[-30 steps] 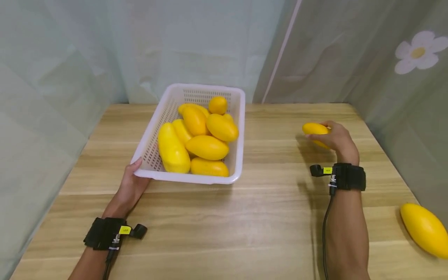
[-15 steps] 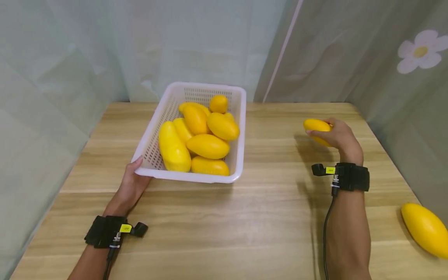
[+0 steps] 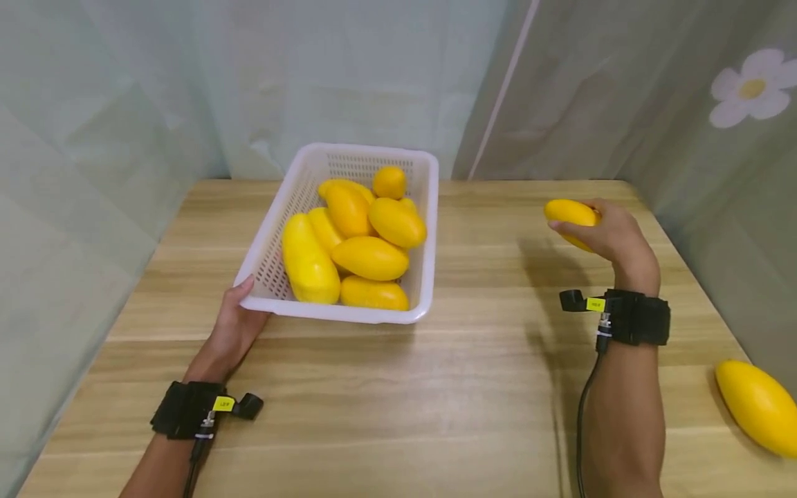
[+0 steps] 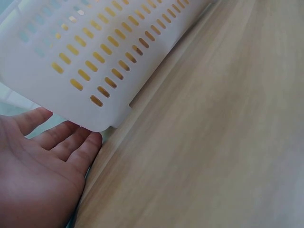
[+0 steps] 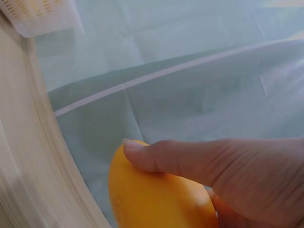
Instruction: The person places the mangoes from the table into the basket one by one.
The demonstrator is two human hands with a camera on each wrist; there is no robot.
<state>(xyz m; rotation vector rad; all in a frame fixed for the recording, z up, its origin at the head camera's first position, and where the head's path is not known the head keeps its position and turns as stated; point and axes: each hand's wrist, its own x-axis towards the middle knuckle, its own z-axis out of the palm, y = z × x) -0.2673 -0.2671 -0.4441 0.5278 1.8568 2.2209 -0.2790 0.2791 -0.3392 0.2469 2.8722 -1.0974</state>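
Observation:
A white plastic basket point(image 3: 431, 277) stands left of centre on the wooden table, with several yellow mangoes point(image 3: 370, 259) piled inside. At its near left corner my left hand point(image 3: 236, 328) holds the basket, thumb at the rim; the left wrist view shows the other fingers point(image 4: 85, 152) against the lower outside corner. Over the right side of the table, my right hand point(image 3: 623, 238) grips a single mango point(image 3: 571, 213) between thumb and fingers. That mango is raised above the tabletop, its shadow lying below. The right wrist view shows the thumb point(image 5: 175, 159) pressed across this mango point(image 5: 152, 199).
Another mango point(image 3: 756, 408) lies near the table's right edge, partly cut off by the frame. Pale curtains point(image 3: 373, 76) hang behind and beside the wooden table point(image 3: 398, 401). Each wrist wears a black strap point(image 3: 638, 318) with a camera and cable.
My right hand has lifted the mango off the table, moving up and slightly to the right. My left hand and the basket have stayed in place.

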